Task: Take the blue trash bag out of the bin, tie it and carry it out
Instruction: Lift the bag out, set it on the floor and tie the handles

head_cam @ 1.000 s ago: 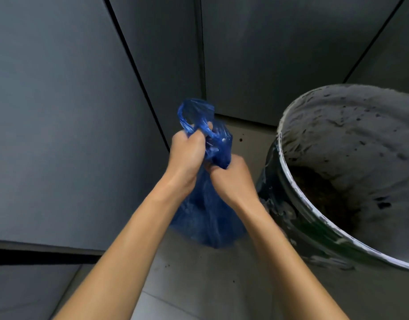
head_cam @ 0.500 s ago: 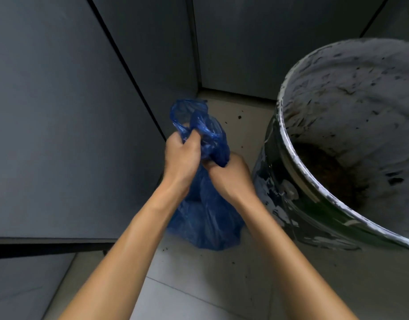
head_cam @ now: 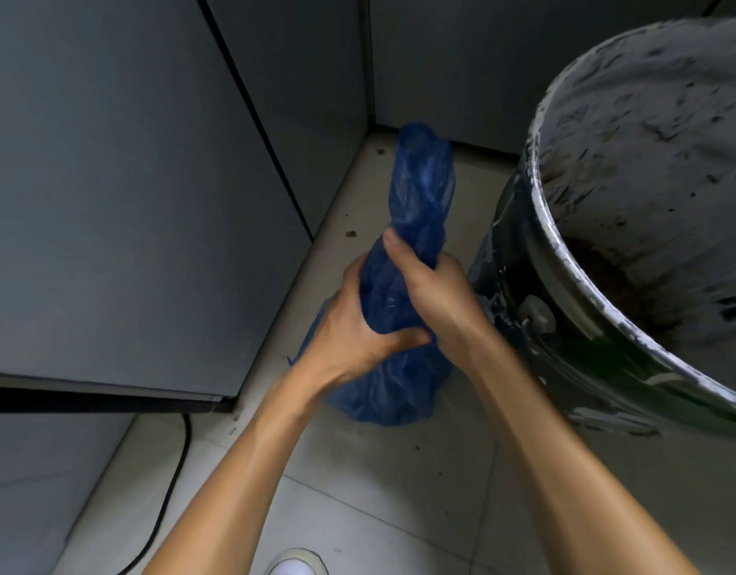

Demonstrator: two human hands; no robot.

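Note:
The blue trash bag (head_cam: 420,193) stands on the tiled floor, left of the bin. Its top is gathered into a long twisted neck that sticks up and away from me. My right hand (head_cam: 437,296) is wrapped around the neck higher up, thumb on the near side. My left hand (head_cam: 354,329) grips the bag just below, at the top of its full lower part. The bin (head_cam: 565,325) is a large dark bucket smeared with white, its inside dirty, and no bag lines it.
Grey panel walls (head_cam: 129,180) close off the left and the back, forming a corner behind the bag. A black cable (head_cam: 179,462) runs along the floor at lower left. The toe of a white shoe (head_cam: 295,568) shows at the bottom edge.
The bunched loop at the bag's top has been drawn out into a long straight neck. Both hands have shifted lower on the bag, and the view has tilted down.

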